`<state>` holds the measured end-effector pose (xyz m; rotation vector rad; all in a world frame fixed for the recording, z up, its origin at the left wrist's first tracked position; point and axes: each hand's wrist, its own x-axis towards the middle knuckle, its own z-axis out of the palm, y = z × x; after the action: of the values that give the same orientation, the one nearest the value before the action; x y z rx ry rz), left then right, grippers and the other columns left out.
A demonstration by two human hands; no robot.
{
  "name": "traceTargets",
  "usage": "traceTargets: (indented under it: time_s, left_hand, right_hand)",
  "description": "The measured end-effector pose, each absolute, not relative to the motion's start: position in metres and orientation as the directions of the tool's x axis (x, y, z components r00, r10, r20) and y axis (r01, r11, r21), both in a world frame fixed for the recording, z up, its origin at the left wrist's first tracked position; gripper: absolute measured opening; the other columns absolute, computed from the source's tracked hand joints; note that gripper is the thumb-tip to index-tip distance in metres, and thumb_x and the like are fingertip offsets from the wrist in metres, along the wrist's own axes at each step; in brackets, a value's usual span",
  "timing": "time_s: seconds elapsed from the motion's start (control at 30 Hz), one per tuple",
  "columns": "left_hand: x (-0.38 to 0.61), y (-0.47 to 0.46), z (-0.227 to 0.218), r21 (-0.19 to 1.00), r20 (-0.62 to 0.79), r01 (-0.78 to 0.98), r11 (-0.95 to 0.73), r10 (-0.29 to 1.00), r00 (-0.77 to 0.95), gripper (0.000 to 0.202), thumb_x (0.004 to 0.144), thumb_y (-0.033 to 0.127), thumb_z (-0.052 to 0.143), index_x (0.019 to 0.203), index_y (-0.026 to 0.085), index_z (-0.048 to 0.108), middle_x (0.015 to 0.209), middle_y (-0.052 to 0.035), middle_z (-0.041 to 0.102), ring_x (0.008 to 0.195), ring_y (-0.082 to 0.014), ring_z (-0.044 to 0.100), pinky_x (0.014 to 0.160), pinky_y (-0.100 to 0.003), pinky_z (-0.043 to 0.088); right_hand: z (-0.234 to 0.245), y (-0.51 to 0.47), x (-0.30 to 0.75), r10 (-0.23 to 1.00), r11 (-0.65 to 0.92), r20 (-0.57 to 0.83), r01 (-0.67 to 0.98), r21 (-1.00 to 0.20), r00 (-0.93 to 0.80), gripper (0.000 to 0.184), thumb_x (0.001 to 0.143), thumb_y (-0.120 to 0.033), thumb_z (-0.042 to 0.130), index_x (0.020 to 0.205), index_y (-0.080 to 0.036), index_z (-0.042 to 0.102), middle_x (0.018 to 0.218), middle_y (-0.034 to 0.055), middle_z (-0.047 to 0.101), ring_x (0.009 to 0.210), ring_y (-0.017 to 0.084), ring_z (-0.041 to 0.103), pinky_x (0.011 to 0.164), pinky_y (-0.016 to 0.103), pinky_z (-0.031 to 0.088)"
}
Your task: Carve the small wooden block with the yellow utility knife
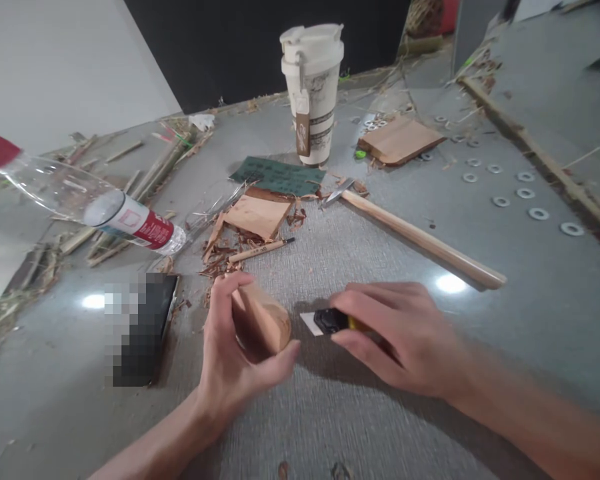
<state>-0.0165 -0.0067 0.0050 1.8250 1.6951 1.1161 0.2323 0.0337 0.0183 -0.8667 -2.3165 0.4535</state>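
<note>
My left hand (230,353) grips a tilted piece of wood (267,320), thumb at its near end and fingers around the far side. Its lower face lies in shadow. Just to the right, my right hand (390,333) is closed around a utility knife (333,321) with a black front and a bit of yellow body showing. The short blade points left toward the wood, with a small gap between them. Beyond my left hand lies a pencil-like wooden stick (260,251) with a dark tip, beside a flat wood block (258,215) among brown shavings.
A lidded cup (314,100) stands at the back, behind green sandpaper (279,175). A long-handled knife (420,237) lies right of centre, near scattered metal washers (539,213) and another wood block (400,139). On the left are a plastic bottle (125,217) and a dark phone (153,333).
</note>
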Motion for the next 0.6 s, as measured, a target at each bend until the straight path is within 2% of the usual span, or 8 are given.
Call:
traceTargets:
  time_s: [0.13, 0.27, 0.6]
  left_hand:
    - [-0.0140, -0.0096, 0.0061, 0.765, 0.233, 0.625, -0.157, 0.971, -0.042, 0.077, 0.070, 0.037, 0.085, 0.137, 0.032, 0.047, 0.113, -0.0032, 0.054, 0.091, -0.0225, 0.054, 0.079, -0.039, 0.048]
    - [-0.0118, -0.0066, 0.0072, 0.722, 0.295, 0.660, -0.207, 0.955, -0.024, 0.073, 0.070, 0.036, 0.084, 0.133, 0.030, 0.048, 0.110, -0.0024, 0.056, 0.091, -0.0225, 0.056, 0.079, -0.038, 0.049]
    - [-0.0116, -0.0075, 0.0065, 0.722, 0.301, 0.655, -0.222, 0.953, -0.009, 0.075, 0.069, 0.034, 0.084, 0.135, 0.031, 0.048, 0.116, -0.0047, 0.055, 0.094, -0.0242, 0.056, 0.083, -0.042, 0.049]
  right_hand:
    - [0.0158, 0.0348, 0.2332, 0.675, 0.728, 0.404, 0.467, -0.502, -0.617, 0.035, 0.112, -0.047, 0.046, 0.094, -0.020, 0.059, 0.074, -0.0041, 0.062, 0.059, 0.011, 0.052, 0.058, 0.029, 0.033]
    - [0.0158, 0.0326, 0.2329, 0.674, 0.729, 0.403, 0.468, -0.500, -0.620, 0.039, 0.112, -0.049, 0.044, 0.090, -0.020, 0.058, 0.071, -0.0044, 0.059, 0.058, 0.011, 0.049, 0.057, 0.029, 0.030]
    - [0.0146, 0.0330, 0.2308, 0.663, 0.731, 0.378, 0.448, -0.516, -0.646, 0.038, 0.113, -0.049, 0.043, 0.092, -0.021, 0.058, 0.075, -0.0039, 0.060, 0.059, 0.011, 0.050, 0.058, 0.030, 0.030]
